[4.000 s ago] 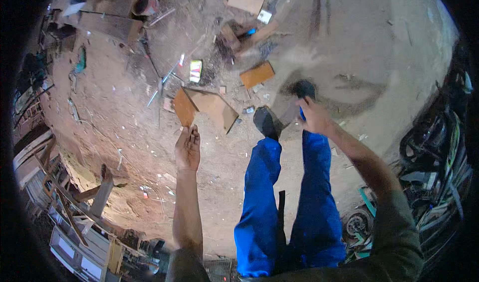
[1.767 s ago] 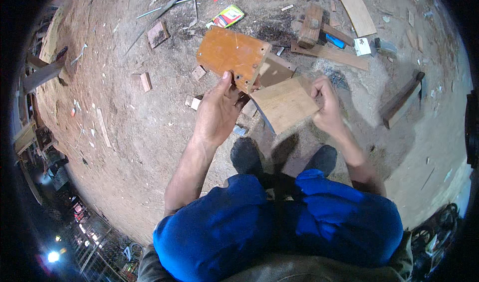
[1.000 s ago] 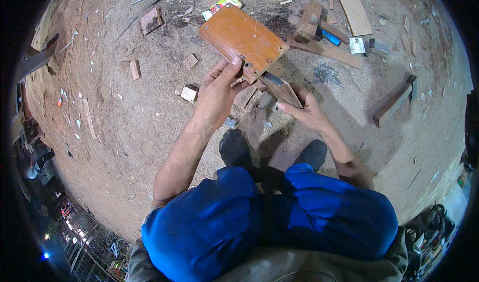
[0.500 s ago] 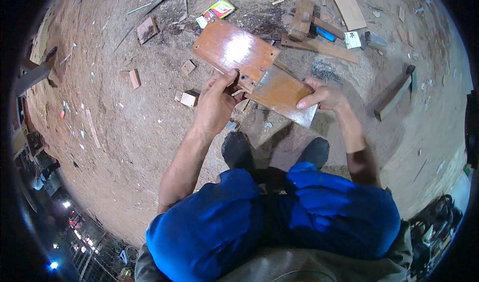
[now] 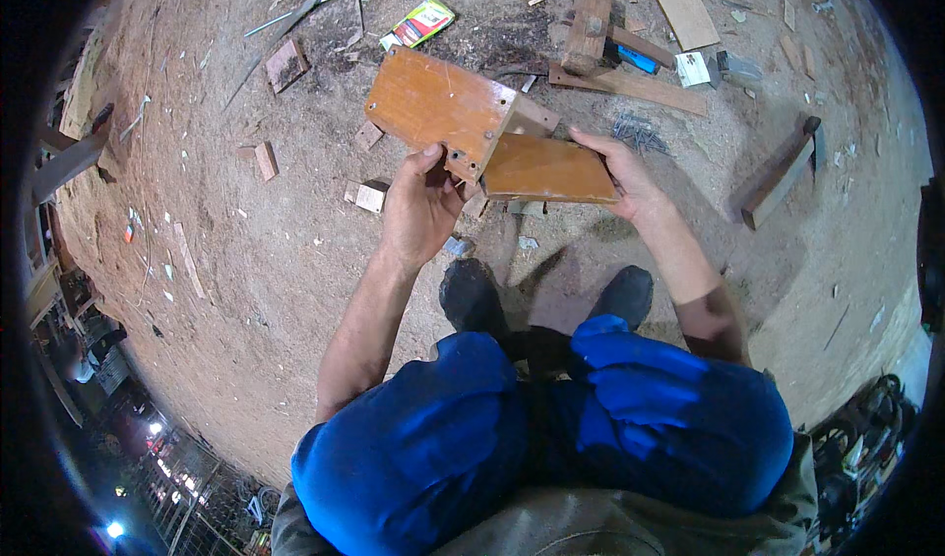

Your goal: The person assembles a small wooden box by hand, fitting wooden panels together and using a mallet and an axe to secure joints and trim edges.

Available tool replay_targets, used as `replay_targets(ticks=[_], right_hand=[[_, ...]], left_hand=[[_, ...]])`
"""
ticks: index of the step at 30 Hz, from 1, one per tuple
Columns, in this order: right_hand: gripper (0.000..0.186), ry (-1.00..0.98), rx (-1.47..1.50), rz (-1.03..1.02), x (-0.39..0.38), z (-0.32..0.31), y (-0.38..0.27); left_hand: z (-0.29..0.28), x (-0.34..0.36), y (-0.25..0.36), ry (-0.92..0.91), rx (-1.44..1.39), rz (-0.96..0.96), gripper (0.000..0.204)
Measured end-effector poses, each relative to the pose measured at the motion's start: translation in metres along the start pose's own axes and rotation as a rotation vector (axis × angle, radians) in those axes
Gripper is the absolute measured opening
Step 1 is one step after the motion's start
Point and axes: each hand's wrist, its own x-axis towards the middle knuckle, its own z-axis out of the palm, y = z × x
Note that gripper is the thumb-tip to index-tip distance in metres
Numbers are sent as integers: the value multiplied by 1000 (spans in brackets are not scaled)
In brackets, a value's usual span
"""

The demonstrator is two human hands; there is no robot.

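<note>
Dusty brown ground point(image 5: 246, 310); left hand point(image 5: 418, 212) pinching a drilled orange-brown wooden panel point(image 5: 433, 98), right hand point(image 5: 640, 187) clasping a rectangular orange-brown wooden board point(image 5: 546, 169).

The left board point(image 5: 438, 98) is in the left hand point(image 5: 418, 212), just beside the right board point(image 5: 551, 170) in the right hand point(image 5: 638, 182). On the floor point(image 5: 246, 339), a packet point(image 5: 423, 23) and, right of it, a plank point(image 5: 681, 7) lie beyond both; nails point(image 5: 640, 133), then a bar point(image 5: 780, 180), lie to the right.
</note>
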Motion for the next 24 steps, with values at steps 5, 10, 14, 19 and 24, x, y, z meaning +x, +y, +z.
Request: replay_targets(ticks=[5, 10, 14, 19, 24], right_hand=[[41, 175, -341, -293, -3, 9, -6], [48, -255, -468, -438, -10, -7, -4], [49, -148, -1090, -750, -7, -11, 5], [45, -32, -1270, -902, 1, -8, -8], [38, -240, -1288, -596, 17, 1, -40]], left_hand=[[9, 2, 4, -131, 128, 11, 45], [20, 4, 7, -10, 35, 124, 47], [16, 3, 7, 10, 50, 130, 46], [0, 7, 15, -190, 66, -60, 41], [-1, 7, 12, -81, 62, 35, 35]])
